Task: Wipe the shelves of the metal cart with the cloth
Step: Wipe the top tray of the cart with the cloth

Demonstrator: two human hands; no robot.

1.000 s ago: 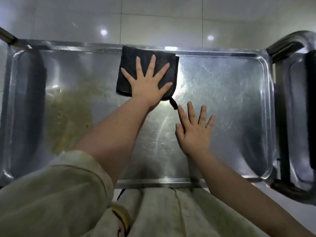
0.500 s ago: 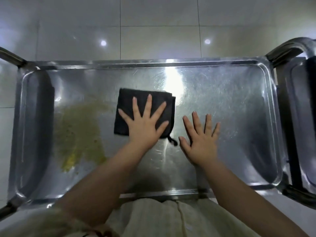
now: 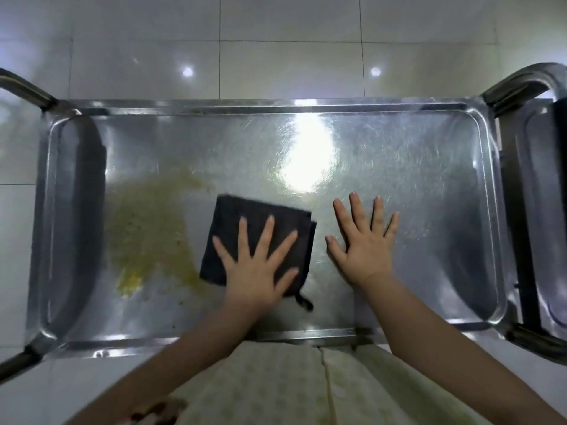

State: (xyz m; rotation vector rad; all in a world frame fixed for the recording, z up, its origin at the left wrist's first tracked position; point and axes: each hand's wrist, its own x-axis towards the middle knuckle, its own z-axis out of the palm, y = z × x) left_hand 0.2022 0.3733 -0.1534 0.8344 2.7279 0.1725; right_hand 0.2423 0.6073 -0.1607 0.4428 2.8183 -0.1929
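Cloth (image 3: 245,216) lies near-centre on the shelf (image 3: 414,185), pulled back from the far rim under the spread, pressing left hand (image 3: 254,271). Right hand (image 3: 365,250) braces flat, splayed, just right. Yellow stain (image 3: 147,228) at left looks unwiped.

So the floor (image 3: 291,32) is all big glossy tiles, pale grey-white, with thin dark grout lines (image 3: 220,47) cutting it into large squares. It's shiny enough to work like a mirror. Two small round reflections of light sit on it roughly level with each other, the left spot (image 3: 187,71) a bit left of middle and the right spot (image 3: 375,71) further over. There's also a much fainter speck (image 3: 135,60) off to the left of those. A soft hazy glare washes over the tiles at the far left edge. The same tile shows in the bottom corners too, looking duller and greyer. The light overall is cool and kinda dim.
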